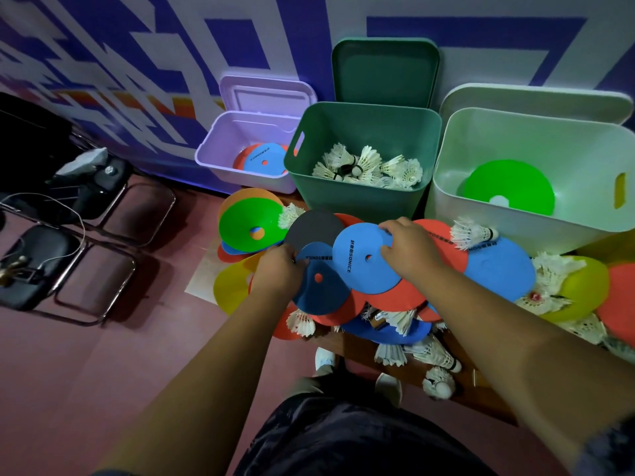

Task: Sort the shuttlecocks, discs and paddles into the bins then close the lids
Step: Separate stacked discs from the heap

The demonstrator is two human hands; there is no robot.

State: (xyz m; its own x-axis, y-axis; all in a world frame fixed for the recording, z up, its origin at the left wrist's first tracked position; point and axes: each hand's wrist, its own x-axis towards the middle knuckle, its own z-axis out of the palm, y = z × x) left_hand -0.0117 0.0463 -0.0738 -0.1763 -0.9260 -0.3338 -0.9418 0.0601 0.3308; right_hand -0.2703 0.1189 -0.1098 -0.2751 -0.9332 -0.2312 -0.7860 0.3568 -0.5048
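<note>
Right hand: pinches the far rim of a light blue disc printed with black lettering, thumb on its face and fingers curled over the edge.
Left hand: fingers curl onto the left rim of a dark blue disc, which lies partly under the light blue one.
Grey round piece: just beyond the left hand and overlapped by both blue discs; whether it is a disc or a paddle cannot be told.
Pile: red discs, a large blue disc, a yellow disc and a green cone-shaped disc overlap in front of the bins, with loose shuttlecocks scattered over and among them.
Lilac bin: open at far left, its lid upright behind; blue and red discs lie inside.
Green bin: open in the middle, its lid leaning on the wall; a heap of white shuttlecocks fills the bottom.
White bin: open at right, its lid behind; one green disc lies on its floor.
Surroundings: black chairs stand on the reddish floor at left, before a blue-and-white patterned wall.
</note>
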